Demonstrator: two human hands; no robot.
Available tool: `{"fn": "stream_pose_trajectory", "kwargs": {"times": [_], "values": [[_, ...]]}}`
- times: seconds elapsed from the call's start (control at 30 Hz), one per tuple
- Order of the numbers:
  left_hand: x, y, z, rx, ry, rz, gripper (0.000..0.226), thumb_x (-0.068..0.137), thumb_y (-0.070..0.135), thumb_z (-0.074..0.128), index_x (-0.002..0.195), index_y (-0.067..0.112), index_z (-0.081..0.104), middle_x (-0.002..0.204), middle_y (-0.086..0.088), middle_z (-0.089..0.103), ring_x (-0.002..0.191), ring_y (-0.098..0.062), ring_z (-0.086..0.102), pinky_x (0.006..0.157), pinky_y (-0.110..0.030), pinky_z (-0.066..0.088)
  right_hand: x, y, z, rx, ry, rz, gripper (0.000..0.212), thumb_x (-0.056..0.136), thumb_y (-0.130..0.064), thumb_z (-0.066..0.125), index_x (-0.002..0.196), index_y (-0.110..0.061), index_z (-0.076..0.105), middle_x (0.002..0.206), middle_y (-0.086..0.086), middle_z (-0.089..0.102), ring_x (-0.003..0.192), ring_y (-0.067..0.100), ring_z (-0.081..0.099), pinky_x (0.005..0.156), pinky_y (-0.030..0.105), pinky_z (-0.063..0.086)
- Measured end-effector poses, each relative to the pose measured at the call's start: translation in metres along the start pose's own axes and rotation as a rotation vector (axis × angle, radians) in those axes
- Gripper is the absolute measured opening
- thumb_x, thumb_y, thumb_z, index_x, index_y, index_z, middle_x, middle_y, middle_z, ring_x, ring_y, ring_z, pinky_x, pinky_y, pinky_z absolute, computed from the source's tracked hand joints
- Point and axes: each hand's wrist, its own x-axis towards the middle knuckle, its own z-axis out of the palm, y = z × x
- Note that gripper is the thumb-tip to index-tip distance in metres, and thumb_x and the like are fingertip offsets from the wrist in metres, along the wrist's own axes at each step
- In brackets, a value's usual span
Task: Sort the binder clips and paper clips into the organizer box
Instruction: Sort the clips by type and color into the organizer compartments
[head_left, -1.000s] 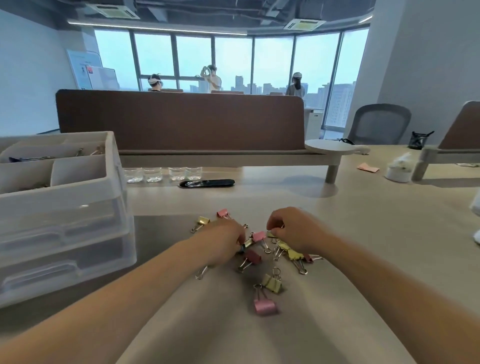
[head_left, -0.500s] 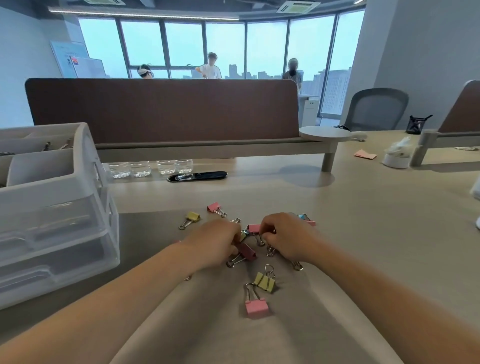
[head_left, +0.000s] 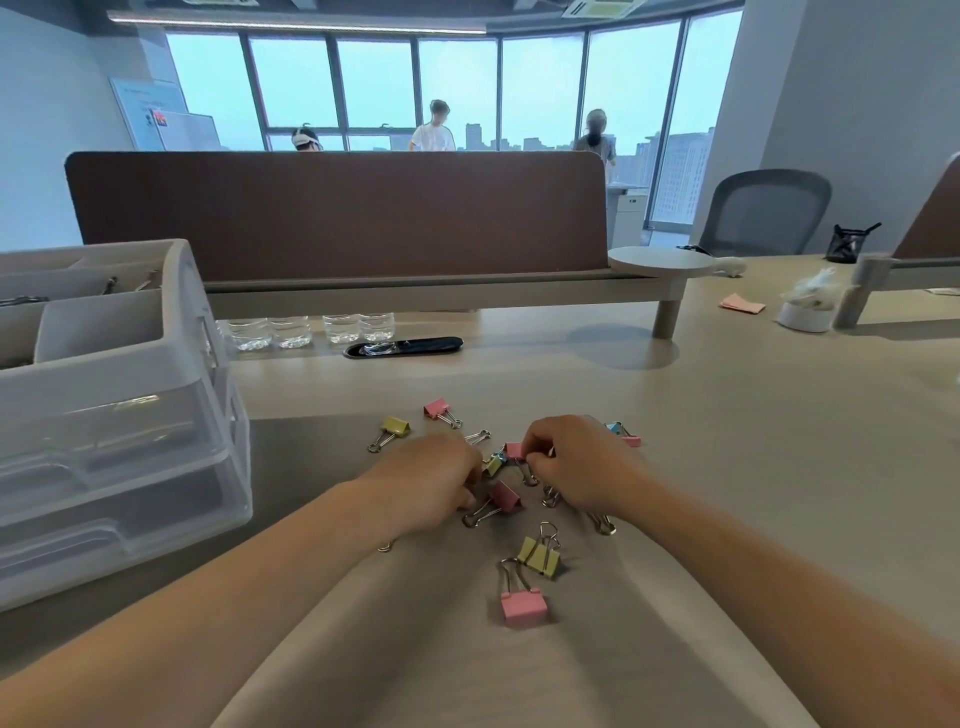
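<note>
**Two Hands Digging in a Pile of Clips**

Head view: A long brown wall (head_left: 337, 213) is standing across the far side of the table (head_left: 727, 441). Three people are standing behind it by the windows. Four water bottles (head_left: 306, 330) are sitting under it. A black oval slot (head_left: 402, 347) is lying just in front of them. A gray chair (head_left: 763, 213), a pink paper (head_left: 742, 303) and a white tub (head_left: 805, 314) are sitting far off to the right. The two hands are covering the middle of the pile, so some clips are hiding under them.

Both arms are reaching forward from the bottom corners. They are meeting over the binder clips (head_left: 506, 498), which are lying on the table right in front of the person. The left grip (head_left: 431, 483) is curling with its knuckles up and its fingertips tucked down among the clips. I cannot tell if it is holding one. The right grip (head_left: 576, 462) is curling narrow, and its fingertips are pinching a pink clip (head_left: 514, 449) in the middle of the pile. A big pink clip (head_left: 523, 607) and a yellow clip (head_left: 540, 556) are lying loose, nearest the person.

The organizer box (head_left: 176, 291) is standing on the left, well apart from the pile. Its open top is splitting into compartments. A few small dark things (head_left: 109, 285) are lying in the far ones, too small to tell.
</note>
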Motion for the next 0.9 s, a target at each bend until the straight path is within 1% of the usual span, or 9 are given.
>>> {"fn": "stream_pose_trajectory", "kwargs": {"times": [0.13,0.2,0.27,0.47,0.57,0.7,0.73,0.8,0.9], "values": [[-0.004,-0.002,-0.002,0.063,-0.019,0.005,0.021,0.089,0.025,0.063,0.108,0.017,0.060,0.105,-0.006,0.059,0.095,-0.027,0.058,0.081,-0.041,0.051,0.002,-0.001,0.001,-0.001,0.002,0.002,0.016,0.093,-0.019,0.050,0.095,-0.023,0.066,0.093,-0.004,0.067,0.083,0.015,0.063,0.076,0.036,0.057],[-0.004,-0.002,-0.002,0.068,-0.034,0.012,0.007,0.089,0.022,0.061,0.095,0.020,0.058,0.104,-0.006,0.060,0.094,-0.027,0.059,0.080,-0.041,0.052,0.002,-0.003,0.002,-0.008,-0.004,0.000,0.015,0.094,-0.020,0.051,0.095,-0.024,0.066,0.094,-0.004,0.067,0.083,0.015,0.063,0.077,0.036,0.057],[-0.006,0.001,-0.002,0.090,-0.028,0.014,0.008,0.088,0.018,0.057,0.086,0.024,0.052,0.102,-0.006,0.061,0.092,-0.028,0.059,0.078,-0.040,0.052,0.002,-0.005,0.002,-0.015,-0.010,-0.015,0.014,0.095,-0.021,0.051,0.096,-0.024,0.065,0.095,-0.003,0.066,0.084,0.015,0.062,0.077,0.033,0.056],[-0.004,0.004,0.001,0.063,0.061,0.006,0.013,0.087,0.024,0.052,0.097,0.018,0.058,0.099,-0.004,0.054,0.085,-0.026,0.057,0.075,-0.043,0.053,0.000,-0.002,0.003,0.020,0.027,-0.012,0.016,0.094,-0.018,0.052,0.094,-0.022,0.067,0.092,-0.003,0.066,0.081,0.017,0.062,0.070,0.030,0.054],[0.001,0.004,-0.007,-0.029,0.099,0.009,0.019,0.091,0.024,0.050,0.102,0.018,0.064,0.103,-0.002,0.052,0.087,-0.022,0.055,0.076,-0.036,0.050,0.002,0.005,0.001,0.013,0.071,0.007,0.016,0.093,-0.017,0.051,0.090,-0.023,0.066,0.090,-0.005,0.065,0.079,0.015,0.060,0.060,0.024,0.044],[0.015,0.004,-0.022,-0.190,0.156,-0.004,0.016,0.094,0.020,0.053,0.104,0.015,0.064,0.104,-0.001,0.050,0.068,-0.014,0.053,0.057,-0.023,0.040,0.012,0.010,-0.001,-0.092,0.108,-0.037,0.019,0.093,-0.020,0.052,0.101,-0.022,0.069,0.104,-0.006,0.063,0.099,0.016,0.058,0.081,0.030,0.049],[0.018,0.005,-0.025,-0.215,0.159,-0.014,0.014,0.094,0.018,0.053,0.102,0.014,0.064,0.106,-0.002,0.052,0.069,-0.016,0.055,0.058,-0.026,0.045,0.015,0.009,-0.001,-0.125,0.104,-0.048,0.021,0.094,-0.021,0.053,0.106,-0.024,0.070,0.110,-0.006,0.062,0.105,0.016,0.057,0.086,0.032,0.049],[0.029,0.004,-0.027,-0.216,0.147,-0.032,0.016,0.091,0.014,0.053,0.102,0.013,0.066,0.108,-0.004,0.060,0.085,-0.019,0.058,0.073,-0.032,0.050,0.024,0.010,-0.002,-0.178,0.072,-0.064,0.026,0.095,-0.023,0.054,0.117,-0.027,0.068,0.122,-0.008,0.060,0.116,0.016,0.053,0.096,0.034,0.047],[0.040,0.009,-0.028,-0.221,0.109,-0.026,0.022,0.091,0.008,0.048,0.105,0.014,0.064,0.109,-0.005,0.063,0.095,-0.020,0.056,0.077,-0.031,0.046,0.036,0.012,-0.003,-0.241,-0.012,-0.095,0.032,0.097,-0.023,0.052,0.126,-0.027,0.064,0.131,-0.008,0.056,0.123,0.017,0.047,0.101,0.034,0.043]]}}
